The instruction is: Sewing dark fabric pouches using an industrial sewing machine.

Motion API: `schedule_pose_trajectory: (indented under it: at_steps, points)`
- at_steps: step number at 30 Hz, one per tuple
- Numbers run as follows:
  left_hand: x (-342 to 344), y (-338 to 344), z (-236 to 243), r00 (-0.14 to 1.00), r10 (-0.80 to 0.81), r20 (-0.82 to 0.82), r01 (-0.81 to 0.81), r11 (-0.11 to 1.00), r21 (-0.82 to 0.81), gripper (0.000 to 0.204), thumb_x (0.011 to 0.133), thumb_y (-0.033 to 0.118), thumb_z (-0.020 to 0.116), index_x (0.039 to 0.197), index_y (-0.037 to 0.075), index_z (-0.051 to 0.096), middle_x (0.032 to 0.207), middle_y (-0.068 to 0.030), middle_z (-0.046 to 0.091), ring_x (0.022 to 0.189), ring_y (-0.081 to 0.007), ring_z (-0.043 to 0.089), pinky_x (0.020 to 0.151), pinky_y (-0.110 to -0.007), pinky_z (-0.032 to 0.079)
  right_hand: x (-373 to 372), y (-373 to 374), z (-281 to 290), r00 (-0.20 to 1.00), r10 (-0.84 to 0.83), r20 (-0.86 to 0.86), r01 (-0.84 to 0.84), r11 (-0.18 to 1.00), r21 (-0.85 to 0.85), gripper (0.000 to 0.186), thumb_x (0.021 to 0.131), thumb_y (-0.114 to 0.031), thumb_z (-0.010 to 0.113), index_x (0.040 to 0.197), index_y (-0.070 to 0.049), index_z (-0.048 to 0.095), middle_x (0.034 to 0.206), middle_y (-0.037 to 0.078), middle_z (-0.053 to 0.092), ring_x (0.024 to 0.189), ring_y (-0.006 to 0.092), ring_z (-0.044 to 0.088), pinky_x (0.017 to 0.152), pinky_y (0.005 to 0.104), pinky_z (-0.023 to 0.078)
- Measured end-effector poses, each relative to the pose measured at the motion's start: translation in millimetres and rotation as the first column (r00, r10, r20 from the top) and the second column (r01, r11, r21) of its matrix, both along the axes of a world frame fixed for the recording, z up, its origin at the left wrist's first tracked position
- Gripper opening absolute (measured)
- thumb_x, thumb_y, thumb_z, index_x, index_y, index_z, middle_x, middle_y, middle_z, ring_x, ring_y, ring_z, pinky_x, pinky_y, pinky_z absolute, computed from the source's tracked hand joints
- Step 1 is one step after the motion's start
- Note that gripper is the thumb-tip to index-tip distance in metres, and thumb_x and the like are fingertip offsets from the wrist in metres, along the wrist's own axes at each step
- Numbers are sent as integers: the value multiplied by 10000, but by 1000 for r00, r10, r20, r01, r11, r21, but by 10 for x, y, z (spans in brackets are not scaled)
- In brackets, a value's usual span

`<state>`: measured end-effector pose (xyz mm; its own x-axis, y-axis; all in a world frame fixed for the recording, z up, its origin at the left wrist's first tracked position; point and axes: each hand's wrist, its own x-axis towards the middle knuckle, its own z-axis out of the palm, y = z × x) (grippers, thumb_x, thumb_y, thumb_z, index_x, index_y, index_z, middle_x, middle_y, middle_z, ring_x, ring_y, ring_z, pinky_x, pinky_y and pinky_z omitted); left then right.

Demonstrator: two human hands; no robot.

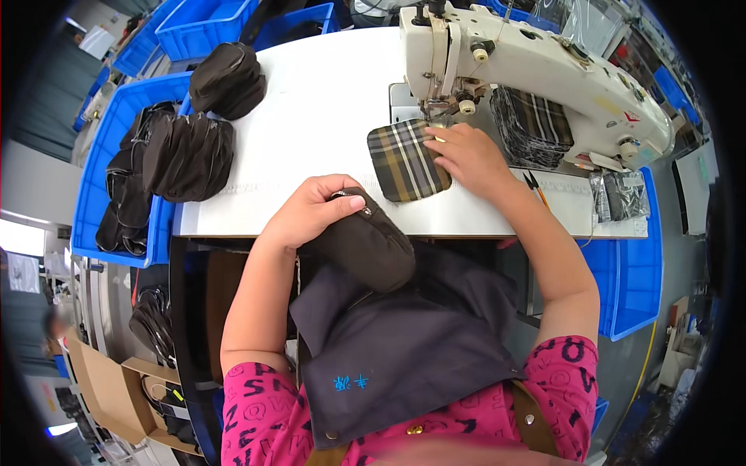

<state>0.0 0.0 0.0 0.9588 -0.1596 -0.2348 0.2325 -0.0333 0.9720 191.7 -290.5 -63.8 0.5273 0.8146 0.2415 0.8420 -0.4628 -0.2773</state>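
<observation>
My left hand is closed around a dark brown fabric pouch with a rounded end. The thumb presses on its upper edge, near a small metallic bit that looks like part of a zipper. The pouch hangs over the table's front edge, before my apron. A plaid fabric panel with rounded corners lies on the white table, its far edge close to the needle area of the sewing machine. Stretched fingers of my right hand rest on the panel's right side; its underside is hidden.
Stacked plaid panels sit under the machine arm. Nearby are a pencil-like orange tool and a clear plastic bag. Dark pouches pile over a blue crate at left; another stack stands on the table corner.
</observation>
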Motion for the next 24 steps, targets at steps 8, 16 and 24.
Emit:
schedule_pose_trajectory:
  at_steps: [8,16,24]
  points:
    - [784,157,306,975,-218,42,209,966,150,170,978,164,746,1046,8,752,918,9,731,857,-76,629,816,-263,527,-94,93,16,925,170,339,-198,979,48,414,913,-350,732,1266,-133,724,1374,24,653,1188,229,592,965,396,496]
    - [1812,-242,-168,939,-339,58,251,789,560,267,969,263,742,1081,22,770,836,-61,728,801,-136,643,789,-309,527,5,42,21,937,201,287,-208,978,-4,476,854,-368,766,1240,-95,712,1329,54,675,1127,226,587,907,378,496]
    - [1861,-239,-272,955,-293,38,222,797,562,207,961,194,740,1044,6,766,869,-92,732,809,-169,656,804,-326,528,-435,-682,187,983,-30,184,41,998,-53,398,821,-137,763,1205,-54,706,1254,81,687,1151,269,632,962,431,515]
